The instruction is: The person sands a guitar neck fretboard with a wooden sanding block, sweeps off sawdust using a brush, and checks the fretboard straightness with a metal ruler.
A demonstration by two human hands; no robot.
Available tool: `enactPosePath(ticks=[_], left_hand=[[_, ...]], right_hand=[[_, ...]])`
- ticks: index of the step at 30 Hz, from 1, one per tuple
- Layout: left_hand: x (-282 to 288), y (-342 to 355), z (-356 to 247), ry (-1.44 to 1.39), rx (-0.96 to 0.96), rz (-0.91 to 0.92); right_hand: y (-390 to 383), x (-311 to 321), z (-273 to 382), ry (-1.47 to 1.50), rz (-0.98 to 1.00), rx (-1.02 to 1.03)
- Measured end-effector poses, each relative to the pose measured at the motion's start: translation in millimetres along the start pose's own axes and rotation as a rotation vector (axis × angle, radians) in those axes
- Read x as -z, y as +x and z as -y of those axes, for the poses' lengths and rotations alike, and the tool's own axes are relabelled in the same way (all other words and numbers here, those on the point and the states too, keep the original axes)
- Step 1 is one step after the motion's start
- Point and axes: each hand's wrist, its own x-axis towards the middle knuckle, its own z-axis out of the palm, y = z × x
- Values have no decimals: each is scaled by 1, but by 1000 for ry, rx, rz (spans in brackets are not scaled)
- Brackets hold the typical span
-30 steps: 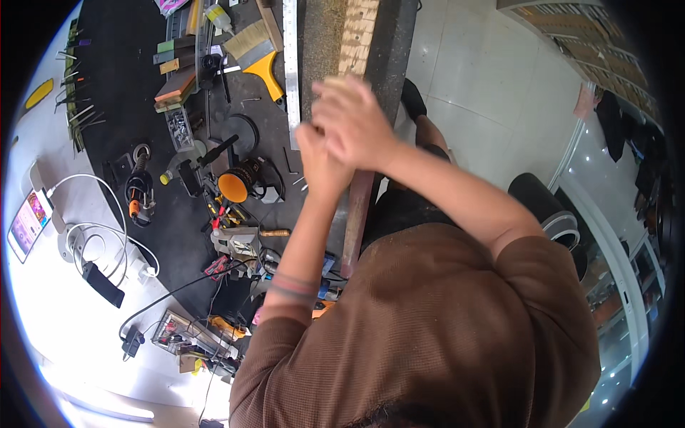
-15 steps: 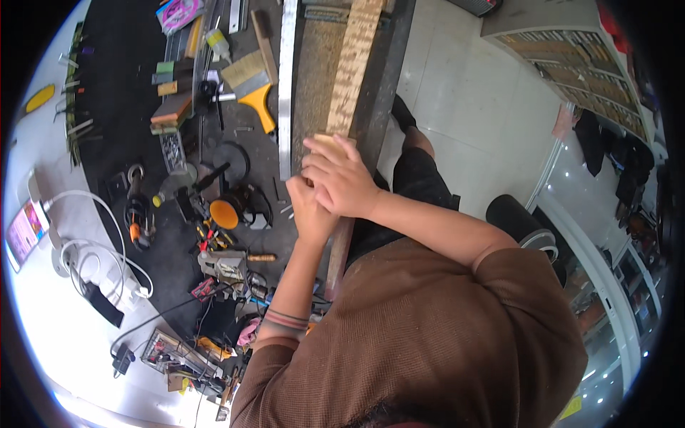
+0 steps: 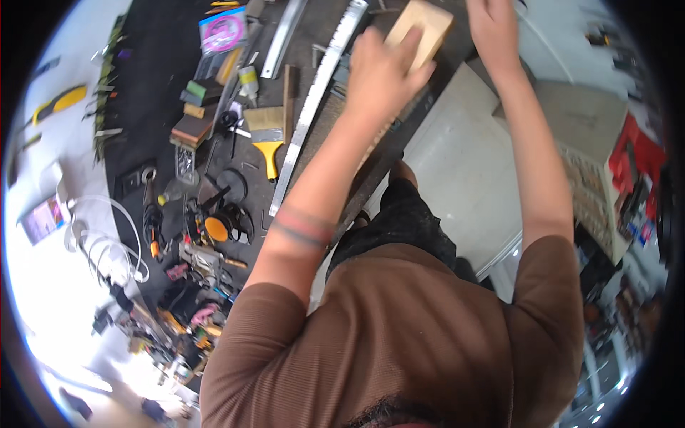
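As the left grip (image 3: 385, 71) holds it, the wooden block (image 3: 432, 26) juts ahead.

"What is the left hand (image 3: 385, 75) doing?"

"Its fingers are on a pale wood block (image 3: 434, 30). I can't tell how tight."

"And the right hand (image 3: 494, 32)?"

"It's over to the right, not touching the block. I can't see its fingertips."

"What's by the left arm (image 3: 314, 196)?"

"A long metal ruler (image 3: 314, 110), then a wide brush (image 3: 266, 128) with a yellow handle."
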Motion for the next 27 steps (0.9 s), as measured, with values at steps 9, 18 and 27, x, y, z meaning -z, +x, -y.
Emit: enactPosePath(ticks=[9,18,27], left_hand=[[184,-299,50,9,870,15],[199,-351,77,177,1008,-287],[176,-323,147,210,791,-162]], right_hand=[[-134,-241,123,310,1031,675],[-157,-339,170,-113,1244,1343],[-11,-182,176,86,738,735]])
